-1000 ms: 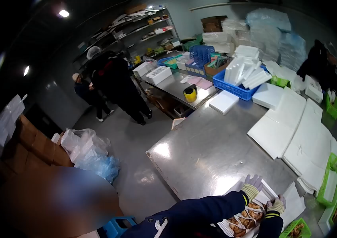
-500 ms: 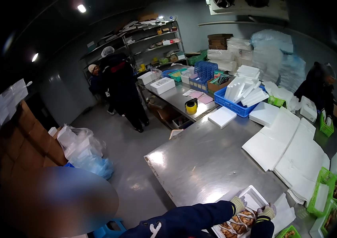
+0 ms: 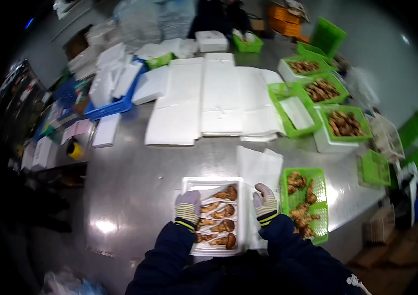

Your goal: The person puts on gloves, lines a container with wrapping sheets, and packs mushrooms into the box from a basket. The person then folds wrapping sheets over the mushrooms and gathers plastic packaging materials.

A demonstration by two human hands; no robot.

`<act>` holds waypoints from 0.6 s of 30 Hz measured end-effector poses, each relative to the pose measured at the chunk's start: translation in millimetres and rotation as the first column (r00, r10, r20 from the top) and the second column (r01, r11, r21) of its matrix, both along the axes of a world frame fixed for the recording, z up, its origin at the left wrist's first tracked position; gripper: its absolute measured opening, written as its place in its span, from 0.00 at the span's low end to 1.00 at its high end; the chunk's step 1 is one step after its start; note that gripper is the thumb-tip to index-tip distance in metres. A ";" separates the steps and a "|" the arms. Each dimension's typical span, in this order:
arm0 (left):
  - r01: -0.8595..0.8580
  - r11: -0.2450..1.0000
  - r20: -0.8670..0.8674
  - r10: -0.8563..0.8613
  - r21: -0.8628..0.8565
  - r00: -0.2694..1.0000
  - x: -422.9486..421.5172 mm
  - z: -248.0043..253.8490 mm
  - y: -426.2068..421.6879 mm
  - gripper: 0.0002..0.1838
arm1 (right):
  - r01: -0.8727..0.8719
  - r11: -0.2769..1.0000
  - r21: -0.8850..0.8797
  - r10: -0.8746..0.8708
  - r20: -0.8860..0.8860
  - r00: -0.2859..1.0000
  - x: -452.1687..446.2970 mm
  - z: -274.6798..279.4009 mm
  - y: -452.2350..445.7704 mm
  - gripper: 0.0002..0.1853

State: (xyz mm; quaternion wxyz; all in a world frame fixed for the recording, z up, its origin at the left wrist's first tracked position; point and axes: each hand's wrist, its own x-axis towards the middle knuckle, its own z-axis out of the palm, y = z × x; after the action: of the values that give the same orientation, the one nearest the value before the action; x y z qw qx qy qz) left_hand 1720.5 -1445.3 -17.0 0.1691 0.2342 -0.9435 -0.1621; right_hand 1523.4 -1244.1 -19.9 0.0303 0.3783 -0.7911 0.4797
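A white foam tray [image 3: 241,216] lies on the metal table, holding rows of brown mushrooms [image 3: 223,226] separated by strips of white paper. My left hand [image 3: 188,204], in a light glove with a striped cuff, rests on the tray's left rim; its fingers lie flat. My right hand [image 3: 265,199], gloved alike, is just right of the tray over white paper [image 3: 260,169], fingers apart and nothing in them. Right of it stands a green basket [image 3: 319,196] with several loose mushrooms.
Stacked white sheets [image 3: 219,98] lie across the table's far side. Green baskets of mushrooms [image 3: 345,123] line the right. A blue crate [image 3: 115,105] of foam pieces stands at the left. Another person [image 3: 219,19] is at the far end.
The view has swung right and down, so the tray now shows whole near the middle. My right hand has come off the tray's edge to its right side.
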 end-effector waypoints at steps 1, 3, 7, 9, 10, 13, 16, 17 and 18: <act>0.008 1.000 -0.035 -0.008 0.008 0.999 0.5 4.1 -4.5 0.09 | 0.059 0.996 0.062 -0.073 0.253 0.965 -4.1 -12.9 12.2 0.17; -0.052 0.997 -0.044 0.054 0.054 0.998 2.3 10.9 0.2 0.11 | 0.131 0.988 -0.086 -0.066 0.527 0.847 -12.4 -23.7 36.0 0.21; -0.015 0.996 -0.124 0.004 -0.090 0.992 6.2 -2.9 0.1 0.13 | 0.211 0.974 0.081 -0.175 0.863 0.474 -39.3 -78.0 46.5 0.25; -0.014 0.996 -0.067 0.008 -0.087 0.998 6.5 -6.5 0.4 0.14 | 0.101 0.981 0.164 -0.192 0.797 0.573 -45.0 -94.8 30.6 0.29; -0.011 0.997 -0.071 0.006 -0.075 0.997 6.9 -10.8 -0.1 0.15 | 0.072 0.941 0.330 -0.286 0.664 0.691 -48.5 -78.0 15.9 0.34; -0.021 0.999 0.003 0.021 0.050 1.000 8.3 -3.5 1.1 0.15 | 0.055 0.844 0.534 -0.353 0.474 0.807 -70.8 -61.8 -37.1 0.42; -0.001 0.999 -0.077 -0.003 -0.044 0.997 9.8 -11.9 -0.9 0.15 | -0.002 0.622 0.783 -0.285 0.228 0.931 -70.0 -22.8 -82.2 0.36; 0.001 1.000 -0.054 0.000 0.006 0.999 10.4 -12.3 -1.7 0.16 | -0.051 0.523 0.851 -0.228 0.198 0.953 -70.4 -17.1 -94.5 0.33; 0.001 1.000 -0.073 -0.002 -0.013 0.997 9.8 -8.9 -1.3 0.15 | -0.163 0.444 0.881 -0.163 0.258 0.952 -76.2 -26.3 -102.0 0.28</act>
State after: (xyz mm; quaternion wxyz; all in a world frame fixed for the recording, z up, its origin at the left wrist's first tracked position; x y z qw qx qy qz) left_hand 1730.4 -1446.6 -25.9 0.2050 0.2261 -0.9380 -0.1645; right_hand 1447.2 -1346.1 -46.2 -0.2964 0.2580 -0.9186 0.0424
